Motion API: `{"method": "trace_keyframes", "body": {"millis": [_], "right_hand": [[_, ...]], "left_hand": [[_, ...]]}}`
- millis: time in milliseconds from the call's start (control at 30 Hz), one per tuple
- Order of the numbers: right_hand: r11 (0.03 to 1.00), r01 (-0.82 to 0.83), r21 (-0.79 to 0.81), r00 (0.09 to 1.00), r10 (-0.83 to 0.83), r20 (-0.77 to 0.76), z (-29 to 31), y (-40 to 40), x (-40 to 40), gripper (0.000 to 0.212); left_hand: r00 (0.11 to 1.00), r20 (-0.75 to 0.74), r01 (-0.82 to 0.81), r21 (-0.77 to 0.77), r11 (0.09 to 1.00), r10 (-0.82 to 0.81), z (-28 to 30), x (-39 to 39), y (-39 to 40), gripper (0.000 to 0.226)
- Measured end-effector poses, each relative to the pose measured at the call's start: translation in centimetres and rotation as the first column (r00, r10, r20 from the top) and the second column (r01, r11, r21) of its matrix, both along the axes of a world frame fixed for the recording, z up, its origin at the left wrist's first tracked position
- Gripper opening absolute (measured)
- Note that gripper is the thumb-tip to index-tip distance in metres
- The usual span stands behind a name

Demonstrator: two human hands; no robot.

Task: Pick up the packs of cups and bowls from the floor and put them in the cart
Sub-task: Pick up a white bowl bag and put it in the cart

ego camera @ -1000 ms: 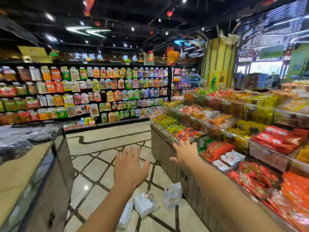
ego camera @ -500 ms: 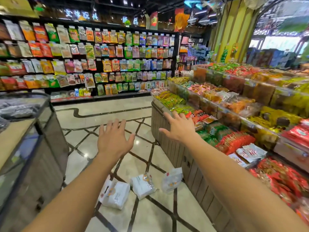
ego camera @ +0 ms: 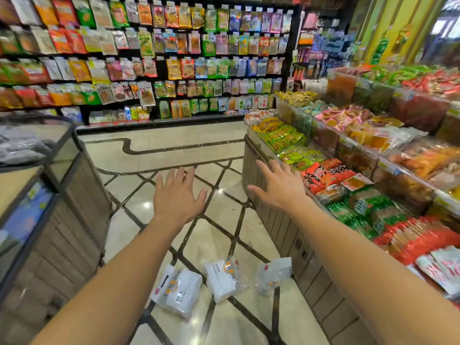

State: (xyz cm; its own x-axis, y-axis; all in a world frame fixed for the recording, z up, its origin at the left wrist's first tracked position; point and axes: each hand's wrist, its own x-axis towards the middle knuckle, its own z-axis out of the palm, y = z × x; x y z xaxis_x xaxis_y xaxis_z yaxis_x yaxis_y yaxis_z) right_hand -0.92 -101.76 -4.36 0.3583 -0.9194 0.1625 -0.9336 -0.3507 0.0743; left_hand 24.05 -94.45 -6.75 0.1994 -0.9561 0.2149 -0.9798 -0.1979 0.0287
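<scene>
Three packs lie on the floor (ego camera: 159,150), all nearer the camera than the two grips: one large white pack (ego camera: 177,290) below the left grip (ego camera: 175,195), one smaller white pack (ego camera: 224,278) between the two grips' lines, and one clear pack (ego camera: 272,273) below the right grip (ego camera: 278,186). Two grips show, both empty with fingers spread. Two display stands flank them: one left stand (ego camera: 62,220) outside the left grip, one right stand (ego camera: 278,220) under the right grip. One wall shelf (ego camera: 159,53) of hanging snack bags stands beyond both grips; the bags are too many to count.
</scene>
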Motion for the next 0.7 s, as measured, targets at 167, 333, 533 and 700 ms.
{"method": "trace_keyframes", "body": {"millis": [167, 333, 533, 700], "right_hand": [[0.998, -0.020, 0.067, 0.999, 0.023, -0.036, -3.6, -6.8, 2.7, 0.084], [0.992, -0.045, 0.119, 0.998, 0.049, -0.028, -10.4, -12.8, 6.4, 0.079], [0.975, -0.073, 0.208, 0.997, 0.071, 0.018, -20.3, -20.0, 10.8, 0.069], [0.975, -0.151, 0.163, 0.966, 0.111, 0.232, -29.6, -24.8, 12.7, 0.059]], "left_hand": [[0.996, -0.087, -0.011, 0.008, 1.000, 0.012, -4.0, 1.2, -6.6, 0.075], [0.983, -0.182, 0.004, 0.051, 0.999, 0.005, -10.8, 3.0, -12.9, 0.076], [0.953, -0.288, 0.103, 0.006, 0.995, -0.097, -19.8, 5.6, -21.6, 0.068], [0.922, -0.365, 0.111, -0.081, 0.991, -0.133, -29.0, 7.3, -26.3, 0.063]]}}
